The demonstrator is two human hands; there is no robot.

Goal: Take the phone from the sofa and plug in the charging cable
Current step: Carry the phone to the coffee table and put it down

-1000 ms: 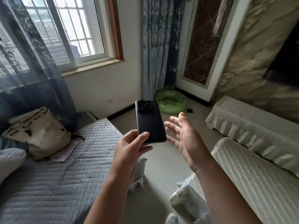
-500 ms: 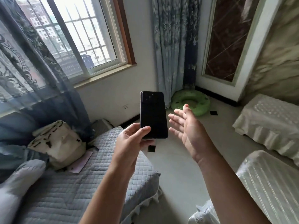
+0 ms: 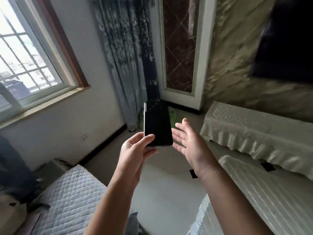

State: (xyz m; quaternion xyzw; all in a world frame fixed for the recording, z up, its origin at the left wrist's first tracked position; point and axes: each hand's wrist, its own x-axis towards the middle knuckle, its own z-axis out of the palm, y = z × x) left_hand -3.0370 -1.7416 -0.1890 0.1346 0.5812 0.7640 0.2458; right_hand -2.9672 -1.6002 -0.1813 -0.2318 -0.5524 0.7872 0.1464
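Above the bare floor (image 3: 162, 184), the left hand (image 3: 135, 153) pinches a dark phone (image 3: 157, 123) upright by its lower end; the right hand (image 3: 191, 143) waits beside it, fingers spread, palm up

A strip of bare floor (image 3: 162, 192) runs open from below the arms to the far corner, with the quilted sofa (image 3: 71, 197) closing its left side and two cloth-covered pieces of furniture (image 3: 254, 133) closing its right. At the far end of the floor, the curtain (image 3: 125, 65) and a green ring (image 3: 171, 116) block the corner. The phone (image 3: 157, 124) and both hands hang above the floor with clear air around them.
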